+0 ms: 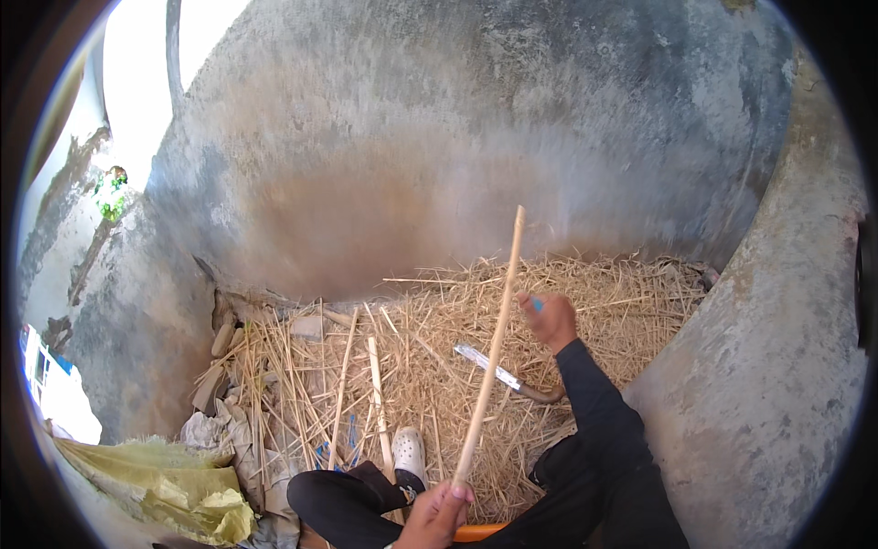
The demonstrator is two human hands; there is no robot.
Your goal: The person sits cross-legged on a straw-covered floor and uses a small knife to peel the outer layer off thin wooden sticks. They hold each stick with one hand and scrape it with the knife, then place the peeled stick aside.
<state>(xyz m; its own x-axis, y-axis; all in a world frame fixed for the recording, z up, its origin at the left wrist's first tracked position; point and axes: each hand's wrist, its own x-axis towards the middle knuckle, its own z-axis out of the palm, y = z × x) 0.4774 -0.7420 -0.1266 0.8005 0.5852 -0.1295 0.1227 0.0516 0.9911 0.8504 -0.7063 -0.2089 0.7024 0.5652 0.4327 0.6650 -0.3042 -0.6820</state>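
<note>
A long pale wooden stick (498, 339) stands tilted up in front of me. My left hand (437, 518), at the bottom edge, is closed round its lower end. Right of the stick's upper half is my right hand (554, 322), slightly blurred, with its fingers curled in. A small blue bit shows at its fingertips; what it belongs to I cannot make out. Behind the stick, a knife (489, 364) with a shiny blade and a curved brown handle lies on the shavings, beside my right forearm.
Straw-like shavings (631, 311) cover the floor up to a stained grey wall (476, 119). More sticks (379, 393) lean near my white clog (409, 451). A yellowish sack (165, 485) lies at left, and a sloping concrete wall (759, 366) bounds the right. Something orange (478, 532) shows beneath me.
</note>
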